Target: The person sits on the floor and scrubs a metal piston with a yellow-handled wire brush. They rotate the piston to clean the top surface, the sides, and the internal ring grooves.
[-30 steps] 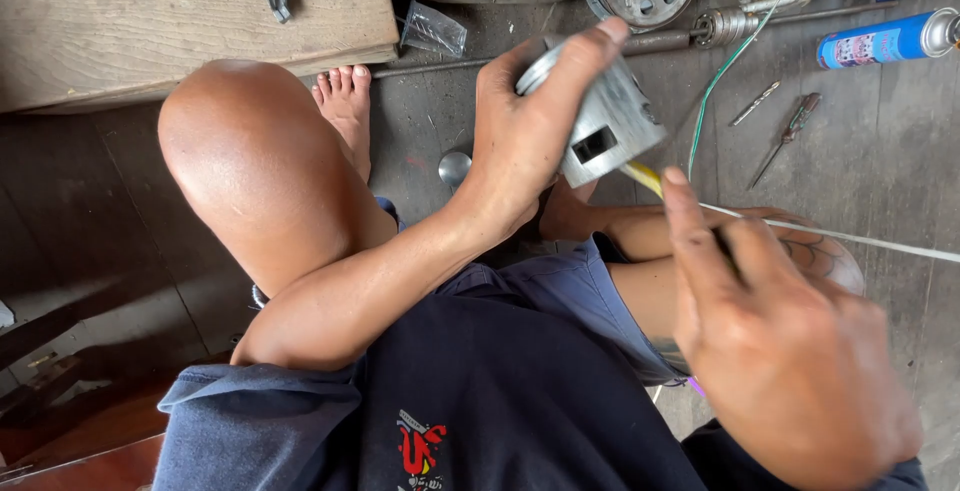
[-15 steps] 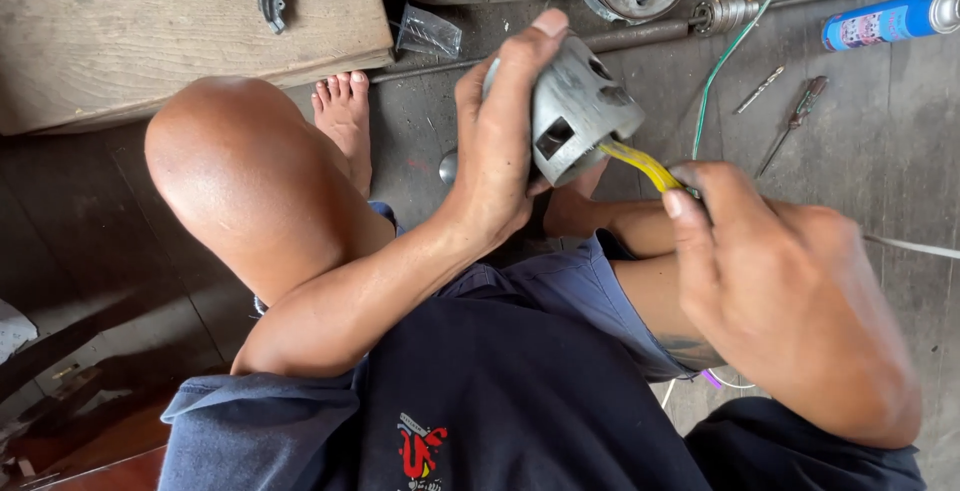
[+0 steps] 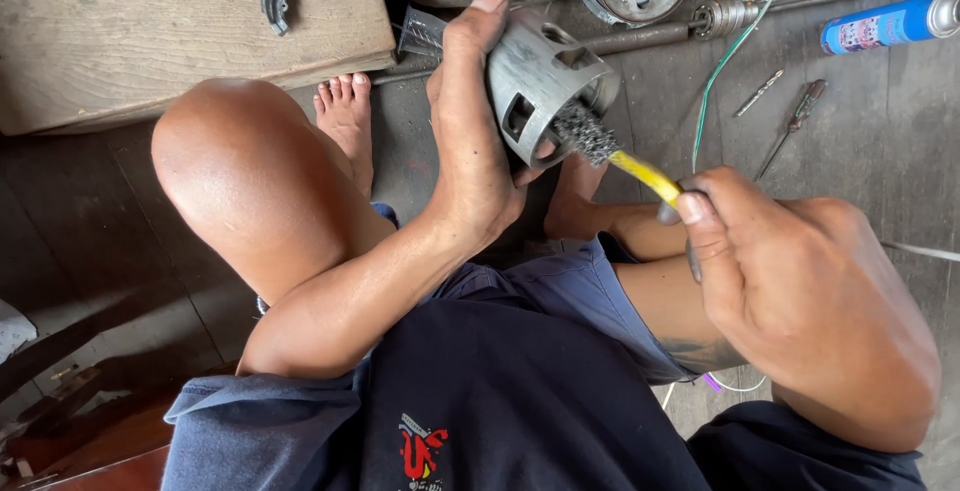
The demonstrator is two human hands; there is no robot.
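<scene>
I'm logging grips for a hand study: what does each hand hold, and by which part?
The left hand grips the grey slotted metal cylinder around its outer wall. The right hand pinches the yellow handle of a wire brush, bristles at the cylinder's open end.

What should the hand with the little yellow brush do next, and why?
Probably push the wire brush a little deeper into the grey metal piston and scrub. Its bristle head sits just at the piston's open end, the right hand grips the yellow handle, and the left hand holds the piston tilted toward it.
</scene>
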